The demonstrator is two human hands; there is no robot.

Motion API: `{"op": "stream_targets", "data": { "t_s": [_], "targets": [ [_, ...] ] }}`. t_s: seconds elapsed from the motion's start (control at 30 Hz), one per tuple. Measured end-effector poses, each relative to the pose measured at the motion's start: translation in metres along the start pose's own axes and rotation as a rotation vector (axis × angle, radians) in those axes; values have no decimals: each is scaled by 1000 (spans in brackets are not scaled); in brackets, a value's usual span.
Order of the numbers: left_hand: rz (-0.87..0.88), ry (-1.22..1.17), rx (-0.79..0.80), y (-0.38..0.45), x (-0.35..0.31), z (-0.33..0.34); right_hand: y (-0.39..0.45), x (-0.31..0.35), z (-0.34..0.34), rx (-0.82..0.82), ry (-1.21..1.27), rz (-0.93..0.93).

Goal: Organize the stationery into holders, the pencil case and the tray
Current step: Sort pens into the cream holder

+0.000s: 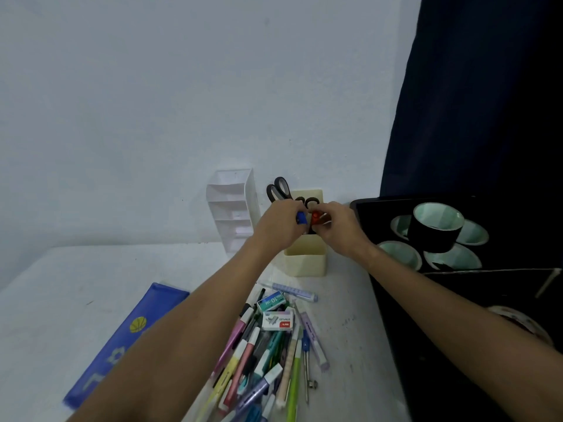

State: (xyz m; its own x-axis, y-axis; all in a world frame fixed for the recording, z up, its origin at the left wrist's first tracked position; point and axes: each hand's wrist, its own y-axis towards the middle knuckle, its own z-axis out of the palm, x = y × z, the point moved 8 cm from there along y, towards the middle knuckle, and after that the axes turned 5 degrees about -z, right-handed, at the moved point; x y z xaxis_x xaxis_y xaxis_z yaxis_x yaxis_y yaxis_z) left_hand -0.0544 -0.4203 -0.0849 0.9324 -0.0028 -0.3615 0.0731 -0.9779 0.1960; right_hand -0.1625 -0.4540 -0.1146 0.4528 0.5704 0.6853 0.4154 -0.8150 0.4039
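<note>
Both hands meet over the cream holder [305, 259] near the wall. My left hand [278, 225] grips a small blue item [301, 217]. My right hand [336, 225] pinches a small red-orange item [316, 217]. Black-handled scissors [278, 188] stand in the holder behind my fingers. A white tiered holder [233, 208] stands to the left of it. The blue pencil case [122, 345] lies flat at the front left. A heap of pens and markers [265, 367] with two staple boxes [277, 319] lies in front of me. The black tray [380, 208] at right holds tape rolls [435, 228].
A white wall rises right behind the holders. A dark curtain [475, 95] hangs at the right. A compass [307, 363] and a capped pen [295, 290] lie near the pile. Another tape roll [524, 322] sits at the far right under my forearm.
</note>
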Motion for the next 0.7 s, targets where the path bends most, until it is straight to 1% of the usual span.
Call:
{"op": "stream_targets", "data": {
  "t_s": [0.1,0.23,0.33,0.47,0.57,0.7],
  "targets": [
    [-3,-32,1,-1,5,8,-1,-2,4,20,-27,0],
    [-89,-37,-17,-3,22,15,0,-5,7,20,-36,24],
    [-121,-7,-20,-3,31,16,2,-3,11,56,-51,9],
    [-100,-62,-60,1,31,14,4,8,13,97,-68,-22],
    [-69,-119,-87,2,28,13,5,12,13,98,-69,-25],
    [-62,-54,-63,3,31,19,5,10,16,117,-70,-11]
  ]
}}
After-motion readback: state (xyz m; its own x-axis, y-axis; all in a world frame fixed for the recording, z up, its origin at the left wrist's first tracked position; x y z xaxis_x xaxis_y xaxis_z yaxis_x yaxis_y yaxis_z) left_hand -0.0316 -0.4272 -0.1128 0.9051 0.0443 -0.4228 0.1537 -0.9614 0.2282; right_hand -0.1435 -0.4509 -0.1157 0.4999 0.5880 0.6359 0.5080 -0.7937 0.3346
